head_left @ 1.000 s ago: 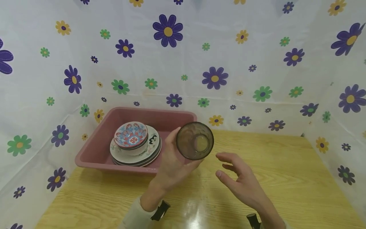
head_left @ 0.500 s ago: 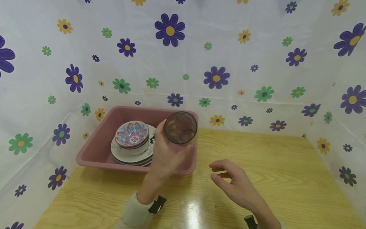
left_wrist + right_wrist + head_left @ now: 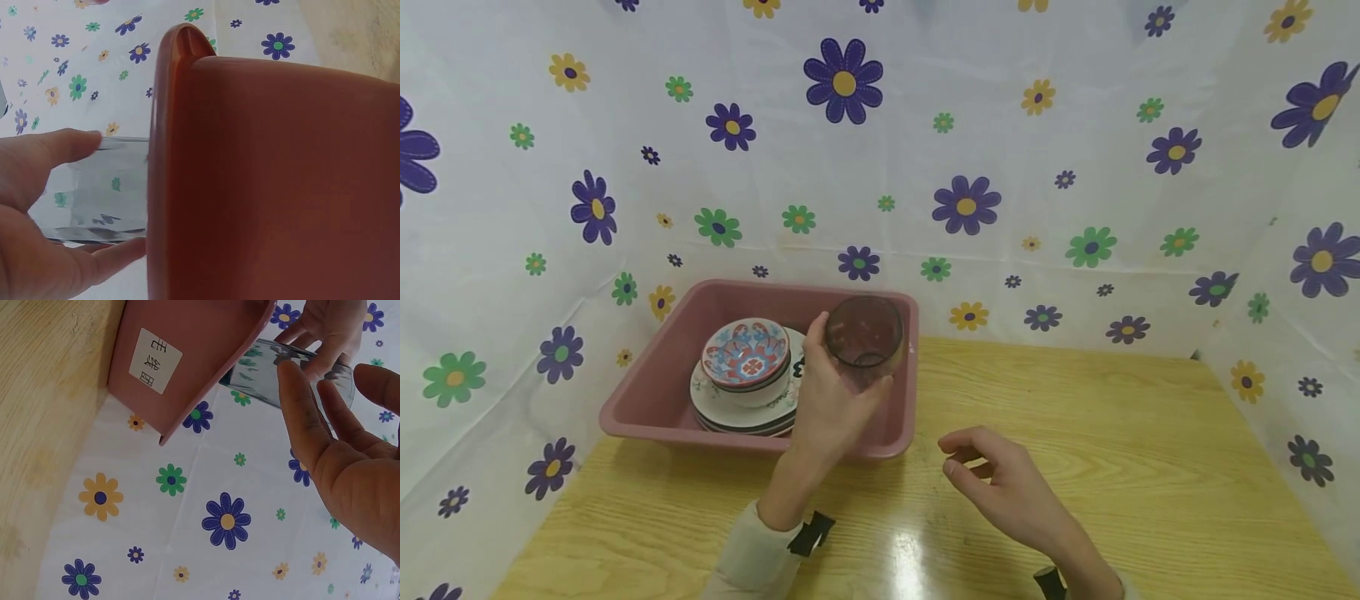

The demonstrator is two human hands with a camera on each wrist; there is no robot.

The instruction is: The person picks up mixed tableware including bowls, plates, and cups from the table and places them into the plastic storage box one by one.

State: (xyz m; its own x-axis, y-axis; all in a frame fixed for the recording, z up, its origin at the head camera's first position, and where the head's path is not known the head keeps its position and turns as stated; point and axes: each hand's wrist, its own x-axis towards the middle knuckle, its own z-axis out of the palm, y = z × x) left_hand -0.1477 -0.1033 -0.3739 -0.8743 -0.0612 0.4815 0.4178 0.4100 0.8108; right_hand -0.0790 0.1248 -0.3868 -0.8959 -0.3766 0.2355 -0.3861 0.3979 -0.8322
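Note:
A dark, see-through drinking glass [image 3: 865, 332] is gripped by my left hand [image 3: 831, 404] over the right end of a pink plastic basin [image 3: 752, 446]. In the left wrist view the thumb and fingers wrap the glass [image 3: 112, 187], whose base end is partly hidden behind the basin's wall [image 3: 269, 175]. My right hand [image 3: 1011, 483] hovers over the table right of the basin, fingers loosely bent with nothing in them. Inside the basin, at left, a patterned bowl [image 3: 747, 354] tops a small stack of bowls on several plates [image 3: 711, 400].
The wooden table [image 3: 1112, 467] extends right and in front of the basin. White sheeting with printed flowers [image 3: 1045, 158] rises behind and at both sides. A white label with writing [image 3: 156, 360] is stuck on the basin's outer wall in the right wrist view.
My left hand has carried the glass leftward from beyond the basin's right rim to over its right end, then slightly lower. The right hand has drifted left and a little nearer.

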